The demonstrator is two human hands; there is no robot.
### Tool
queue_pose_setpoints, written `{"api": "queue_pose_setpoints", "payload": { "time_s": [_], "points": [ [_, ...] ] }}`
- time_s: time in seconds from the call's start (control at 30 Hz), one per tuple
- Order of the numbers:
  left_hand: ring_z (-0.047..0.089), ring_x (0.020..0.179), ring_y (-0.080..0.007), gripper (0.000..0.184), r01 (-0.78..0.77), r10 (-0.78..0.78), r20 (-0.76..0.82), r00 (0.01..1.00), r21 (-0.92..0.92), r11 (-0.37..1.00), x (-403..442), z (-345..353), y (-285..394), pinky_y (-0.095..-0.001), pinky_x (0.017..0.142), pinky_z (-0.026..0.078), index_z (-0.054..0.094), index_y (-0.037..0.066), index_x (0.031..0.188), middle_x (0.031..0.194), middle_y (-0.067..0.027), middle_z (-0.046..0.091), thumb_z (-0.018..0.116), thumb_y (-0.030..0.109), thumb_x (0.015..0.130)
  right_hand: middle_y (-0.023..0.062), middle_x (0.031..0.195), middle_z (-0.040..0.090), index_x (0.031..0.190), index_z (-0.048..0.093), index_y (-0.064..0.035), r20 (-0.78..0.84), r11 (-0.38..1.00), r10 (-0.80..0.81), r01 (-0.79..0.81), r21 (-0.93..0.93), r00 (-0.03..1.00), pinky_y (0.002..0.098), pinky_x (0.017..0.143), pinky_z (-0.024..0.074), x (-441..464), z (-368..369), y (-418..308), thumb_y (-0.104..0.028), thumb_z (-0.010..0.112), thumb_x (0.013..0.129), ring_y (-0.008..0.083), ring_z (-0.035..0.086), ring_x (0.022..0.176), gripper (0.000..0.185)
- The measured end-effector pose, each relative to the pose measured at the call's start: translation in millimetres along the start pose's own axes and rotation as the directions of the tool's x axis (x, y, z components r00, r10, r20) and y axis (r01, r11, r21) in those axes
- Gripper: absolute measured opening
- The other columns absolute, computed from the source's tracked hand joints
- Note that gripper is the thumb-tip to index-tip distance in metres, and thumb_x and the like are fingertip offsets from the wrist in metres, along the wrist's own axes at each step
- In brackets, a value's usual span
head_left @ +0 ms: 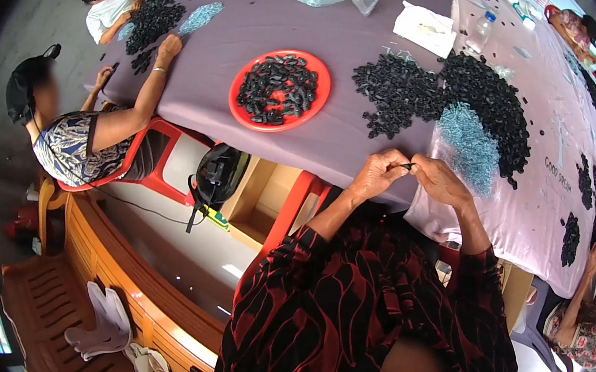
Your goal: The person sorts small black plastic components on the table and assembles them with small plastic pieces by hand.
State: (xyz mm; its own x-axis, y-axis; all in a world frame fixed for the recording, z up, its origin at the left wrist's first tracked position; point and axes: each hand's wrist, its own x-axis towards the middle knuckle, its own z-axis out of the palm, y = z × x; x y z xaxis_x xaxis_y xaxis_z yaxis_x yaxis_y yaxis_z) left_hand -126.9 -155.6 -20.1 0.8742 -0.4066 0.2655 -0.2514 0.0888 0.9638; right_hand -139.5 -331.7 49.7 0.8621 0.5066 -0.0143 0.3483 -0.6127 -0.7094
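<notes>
Table [229, 32]: red plate [324, 80] carried black parts [291, 74], likely so none scattered. Left hand [378, 175] closed in fingertip pinch on small black piece [407, 166]. Piece was between both hands near table edge, probably held close for good sight. Right hand [440, 181] gripped its other end. Blue pile [469, 148] lay just beside, black pile [495, 108] touching it, probably for short reach.

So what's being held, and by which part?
A small black piece, pinched by the left hand and right hand; exactly where is too small to tell.
</notes>
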Motion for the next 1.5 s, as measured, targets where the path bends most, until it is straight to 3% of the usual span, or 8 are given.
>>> {"api": "queue_pose_setpoints", "payload": {
  "time_s": [0.2, 0.4, 0.57, 0.7, 0.97, 1.17, 1.27, 1.5],
  "points": [
    [0.052, 0.072, -0.0094, 0.005, -0.029, 0.029, 0.012, 1.0, 0.045, 0.999, 0, -1, 12, -0.0245, 0.064, 0.043, 0.06, 0.002, 0.086, 0.08, -0.0023, 0.055, 0.06, 0.0, 0.081, 0.0244, 0.073, 0.053, 0.081, 0.041, 0.002, -0.007, 0.999, -0.023, 0.023, -0.025, 1.0, 0.0468, 0.063, 0.0386, 1, 1, 1, -0.011, 0.046, 0.087, 0.0436, 0.052, 0.076, 0.015],
    [0.057, 0.066, -0.0156, 0.003, -0.049, 0.06, -0.066, 0.996, 0.159, 0.986, -1, 1, 14, -0.0286, 0.06, 0.045, 0.059, 0.001, 0.082, 0.076, -0.0074, 0.057, 0.06, 0.0, 0.079, 0.0266, 0.073, 0.056, 0.082, 0.045, 0.0028, -0.015, 0.97, 0.015, -0.019, -0.242, 1.0, 0.0496, 0.063, 0.0424, 6, 6, -6, -0.007, 0.045, 0.086, 0.0445, 0.056, 0.076, 0.011],
    [0.057, 0.067, -0.0279, 0.007, -0.134, 0.16, -0.081, 0.984, 0.256, 0.957, -1, 3, 14, -0.0342, 0.06, 0.045, 0.056, 0.001, 0.08, 0.076, -0.0123, 0.056, 0.06, -0.002, 0.075, 0.0267, 0.073, 0.056, 0.081, 0.046, 0.0039, -0.087, 0.948, -0.023, -0.006, -0.319, 0.996, 0.048, 0.063, 0.0453, 5, 19, 2, -0.002, 0.045, 0.082, 0.0437, 0.058, 0.074, 0.006],
    [0.057, 0.066, -0.0241, 0.01, -0.168, 0.213, -0.089, 0.973, 0.361, 0.917, -1, 2, 7, -0.0325, 0.057, 0.045, 0.055, 0.0, 0.081, 0.075, -0.0102, 0.056, 0.063, -0.001, 0.076, 0.0267, 0.074, 0.057, 0.082, 0.045, 0.0044, -0.15, 0.94, -0.063, 0.008, -0.341, 0.987, 0.0462, 0.063, 0.0468, 8, 28, 7, 0.004, 0.044, 0.079, 0.0433, 0.058, 0.074, 0.004],
    [0.056, 0.069, -0.0303, 0.011, -0.144, 0.252, -0.181, 0.951, 0.462, 0.875, -1, 5, 6, -0.0361, 0.06, 0.045, 0.054, -0.001, 0.08, 0.073, -0.0132, 0.054, 0.062, -0.002, 0.073, 0.0277, 0.075, 0.056, 0.084, 0.043, 0.0042, -0.195, 0.949, -0.078, 0.013, -0.315, 0.978, 0.0473, 0.062, 0.0467, 12, 34, 6, 0.006, 0.044, 0.078, 0.0439, 0.058, 0.075, 0.007],
    [0.056, 0.071, -0.0317, 0.011, -0.152, 0.272, -0.204, 0.941, 0.464, 0.873, -1, 6, 0, -0.0375, 0.062, 0.045, 0.053, -0.001, 0.08, 0.074, -0.0141, 0.054, 0.062, 0.0, 0.073, 0.0274, 0.073, 0.056, 0.084, 0.043, 0.0038, -0.199, 0.942, -0.054, -0.016, -0.334, 0.979, 0.0468, 0.061, 0.0472, 14, 35, 6, 0.005, 0.044, 0.078, 0.0432, 0.058, 0.071, 0.006],
    [0.055, 0.071, -0.0324, 0.012, -0.148, 0.28, -0.217, 0.935, 0.48, 0.865, -1, 7, 1, -0.0378, 0.063, 0.045, 0.053, -0.001, 0.08, 0.074, -0.0143, 0.054, 0.062, 0.0, 0.073, 0.0273, 0.072, 0.056, 0.084, 0.043, 0.0039, -0.221, 0.924, -0.148, 0.055, -0.378, 0.964, 0.0464, 0.06, 0.0477, 15, 38, 10, 0.005, 0.045, 0.078, 0.0426, 0.058, 0.068, 0.007],
    [0.055, 0.071, -0.0325, 0.011, -0.135, 0.264, -0.231, 0.937, 0.459, 0.878, -1, 6, 5, -0.0377, 0.062, 0.045, 0.053, -0.001, 0.078, 0.073, -0.0148, 0.054, 0.063, -0.001, 0.072, 0.0274, 0.073, 0.056, 0.086, 0.042, 0.0044, -0.206, 0.916, -0.053, -0.034, -0.399, 0.977, 0.048, 0.059, 0.0467, 14, 40, 4, 0.003, 0.045, 0.079, 0.0434, 0.058, 0.069, 0.008]
  ]
}}
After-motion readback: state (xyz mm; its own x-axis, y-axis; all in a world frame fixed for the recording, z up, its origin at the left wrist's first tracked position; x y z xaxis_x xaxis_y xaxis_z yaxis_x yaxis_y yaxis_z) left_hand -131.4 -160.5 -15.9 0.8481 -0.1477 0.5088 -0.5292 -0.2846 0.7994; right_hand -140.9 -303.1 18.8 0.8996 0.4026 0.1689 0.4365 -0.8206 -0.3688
